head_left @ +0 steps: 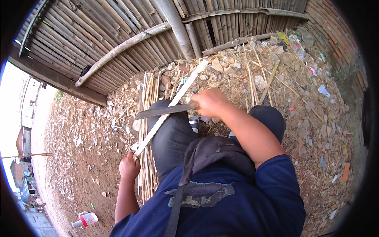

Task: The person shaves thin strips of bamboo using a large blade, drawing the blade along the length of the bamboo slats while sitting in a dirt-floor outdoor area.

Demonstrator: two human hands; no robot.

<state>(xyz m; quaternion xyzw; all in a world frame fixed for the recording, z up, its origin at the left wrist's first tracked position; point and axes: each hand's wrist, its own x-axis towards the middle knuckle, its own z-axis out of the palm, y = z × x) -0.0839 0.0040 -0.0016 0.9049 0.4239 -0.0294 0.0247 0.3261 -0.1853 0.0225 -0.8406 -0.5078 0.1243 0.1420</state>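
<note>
My left hand (129,168) is closed round the near end of a long pale bamboo strip (182,91). The strip slants up and away to the right, crossing my left knee. In my right hand (211,103) is the handle of a machete (164,111), and its dark, broad blade points left. The blade lies across the strip above my knee; whether it touches or cuts into it I cannot tell. Beside my left leg a bundle of thin bamboo strips (146,173) rests lengthwise on the ground, partly hidden by the leg.
A bamboo slat wall (130,23) with a round pole stands ahead, and a brick wall (335,35) rises at right. More thin sticks (249,75) lie beyond my right knee. Stones and litter cover the ground. A white and red jug (86,219) lies at lower left.
</note>
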